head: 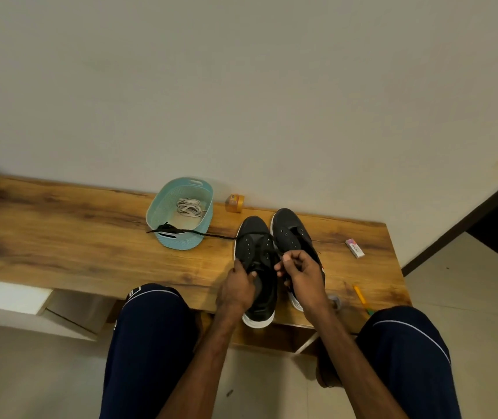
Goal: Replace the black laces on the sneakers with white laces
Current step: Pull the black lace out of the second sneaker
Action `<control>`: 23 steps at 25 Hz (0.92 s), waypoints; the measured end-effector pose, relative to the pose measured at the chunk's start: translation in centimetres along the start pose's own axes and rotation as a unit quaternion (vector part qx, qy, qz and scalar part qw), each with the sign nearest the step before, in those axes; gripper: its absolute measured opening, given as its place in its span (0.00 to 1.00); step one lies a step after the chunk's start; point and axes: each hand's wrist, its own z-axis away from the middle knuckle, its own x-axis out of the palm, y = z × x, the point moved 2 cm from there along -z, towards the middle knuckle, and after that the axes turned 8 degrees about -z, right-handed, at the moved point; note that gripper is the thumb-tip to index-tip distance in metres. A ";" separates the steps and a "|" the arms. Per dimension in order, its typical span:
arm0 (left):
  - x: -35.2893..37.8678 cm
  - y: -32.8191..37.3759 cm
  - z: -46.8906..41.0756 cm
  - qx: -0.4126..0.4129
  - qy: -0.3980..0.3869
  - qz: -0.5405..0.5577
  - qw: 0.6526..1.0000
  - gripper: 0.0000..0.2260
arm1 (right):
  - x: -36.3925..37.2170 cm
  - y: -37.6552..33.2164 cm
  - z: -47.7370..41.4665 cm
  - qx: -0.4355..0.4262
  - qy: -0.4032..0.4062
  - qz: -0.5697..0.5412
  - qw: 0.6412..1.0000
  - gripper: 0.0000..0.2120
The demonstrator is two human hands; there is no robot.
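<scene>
Draw the black lace (pixel 211 235) out one eyelet row at a time, pulling straight up while the shoe is pinned, with no yanking. The left hand (pixel 237 285) curls round the left sneaker (pixel 255 237) near the table's (pixel 60 237) front edge. The right hand (pixel 300 273) pinches the lace above the eyelets, fingers bent tight. White laces (pixel 188 206) lie in the basket (pixel 187 241) by the back edge — the black lace's free end drapes across its rim.

On the brown wooden tabletop (pixel 60 237) two black canvas sneakers (pixel 255 231) stand side by side. Left of them sits an oval teal plastic basket (pixel 163 204) holding coiled white laces (pixel 188 207); a loose black lace (pixel 211 235) crosses its near rim.
</scene>
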 end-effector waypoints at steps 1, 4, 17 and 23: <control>0.2 0.0 0.3 0.005 0.009 -0.011 1.000 0.23 | 0.1 -0.1 0.0 0.000 -0.001 0.000 1.000 0.06; 0.3 0.6 2.1 0.048 0.136 -0.058 0.988 0.21 | 0.8 -0.3 0.3 -0.009 -0.020 -0.002 1.000 0.07; -2.6 -0.7 7.0 0.143 0.087 0.317 0.934 0.09 | 1.7 -0.2 7.5 -0.077 -0.049 0.139 0.986 0.06; -2.8 -1.7 9.4 0.239 0.054 0.246 0.938 0.12 | 0.1 -1.9 9.0 -0.105 -0.034 0.111 0.988 0.10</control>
